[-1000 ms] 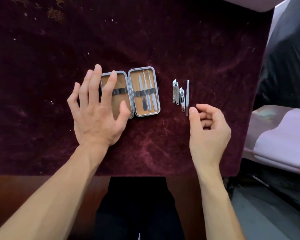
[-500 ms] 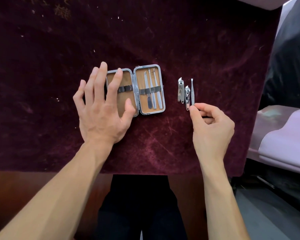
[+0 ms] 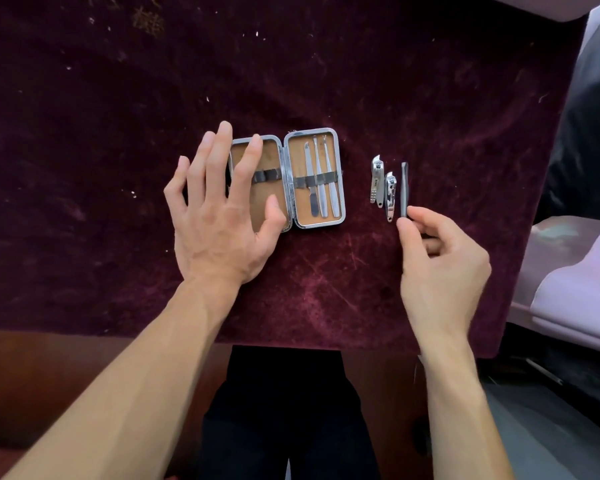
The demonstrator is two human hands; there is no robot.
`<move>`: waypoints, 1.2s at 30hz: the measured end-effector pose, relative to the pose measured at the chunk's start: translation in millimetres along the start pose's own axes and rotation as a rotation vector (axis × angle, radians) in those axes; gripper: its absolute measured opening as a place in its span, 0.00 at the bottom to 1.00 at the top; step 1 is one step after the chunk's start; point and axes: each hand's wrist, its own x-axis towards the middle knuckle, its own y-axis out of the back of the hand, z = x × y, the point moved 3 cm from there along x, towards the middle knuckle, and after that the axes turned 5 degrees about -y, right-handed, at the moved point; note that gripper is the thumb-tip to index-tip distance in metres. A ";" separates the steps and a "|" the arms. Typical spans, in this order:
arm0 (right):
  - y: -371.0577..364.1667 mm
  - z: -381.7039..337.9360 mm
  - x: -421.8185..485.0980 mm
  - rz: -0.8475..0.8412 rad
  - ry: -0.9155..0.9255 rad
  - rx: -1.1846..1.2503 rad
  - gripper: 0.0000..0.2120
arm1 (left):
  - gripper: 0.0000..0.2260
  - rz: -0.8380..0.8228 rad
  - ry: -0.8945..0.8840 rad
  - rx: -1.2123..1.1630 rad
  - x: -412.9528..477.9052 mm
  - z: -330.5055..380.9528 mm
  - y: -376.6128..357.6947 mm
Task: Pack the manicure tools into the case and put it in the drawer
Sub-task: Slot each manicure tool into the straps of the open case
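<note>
Case (image 3: 341, 178): lay open and flat on the cloth, left of centre.
Packed tools (image 3: 321, 181): three steel pieces sat under the elastic band in the right half.
Left hand (image 3: 219, 216): fingers straight and spread, rested on the case's left half, grasping nothing.
Slim tool (image 3: 404, 188): lay well right of the case, its near end pinched.
Right hand (image 3: 437, 258): thumb and forefinger pinched that end.
Nail clippers (image 3: 377, 180): two, side by side just left of the slim tool.
Cloth (image 3: 326, 81): dark red velvet over a wooden table (image 3: 49, 375).
</note>
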 end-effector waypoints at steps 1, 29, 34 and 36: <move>2.2 -0.7 -3.7 -0.016 -0.021 0.088 0.08 | 0.30 0.000 0.002 0.001 0.2 0.4 0.4; -61.2 -25.9 -61.4 -0.317 -0.080 0.265 0.12 | 0.29 0.014 -0.014 0.012 -0.2 -1.3 -1.8; -63.4 -34.2 -61.6 -0.244 0.053 0.161 0.11 | 0.29 0.011 -0.007 0.016 -0.1 -0.7 -1.5; -60.3 -33.8 -61.8 -0.272 0.117 0.099 0.14 | 0.29 0.010 -0.005 0.013 0.0 -0.5 -1.3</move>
